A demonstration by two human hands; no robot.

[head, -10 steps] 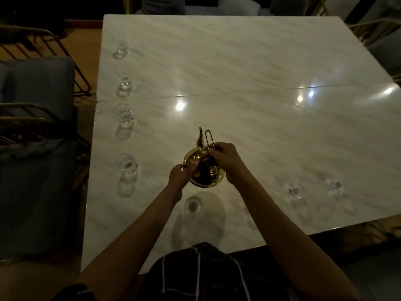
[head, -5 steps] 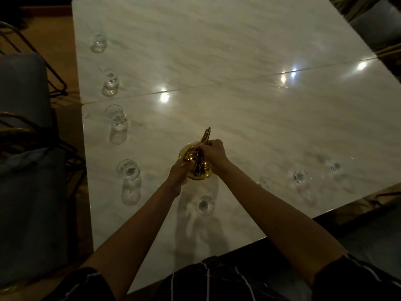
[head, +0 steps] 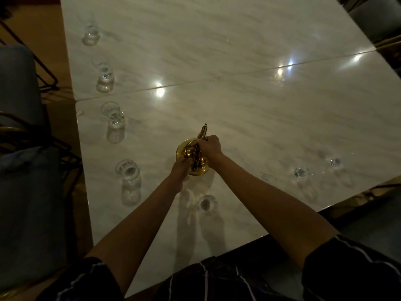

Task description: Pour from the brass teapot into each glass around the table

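Since the earlier frame, both hands stay on the brass teapot, barely shifted. Four glasses line the tabletop edge at left. The left hand grips the teapot's side; the right hand curls round its handle, hiding the lid. One glass hides behind the right forearm. No writing shows.

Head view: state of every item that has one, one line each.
brass teapot: held in both hands, not pouring.
left hand: grips the teapot's near side.
right hand: curled round the handle.
near glass: upright, contents unclear.
four glasses along the left edge: upright, fill level unclear.
three glasses at right: upright; the closest is partly hidden by the right arm.
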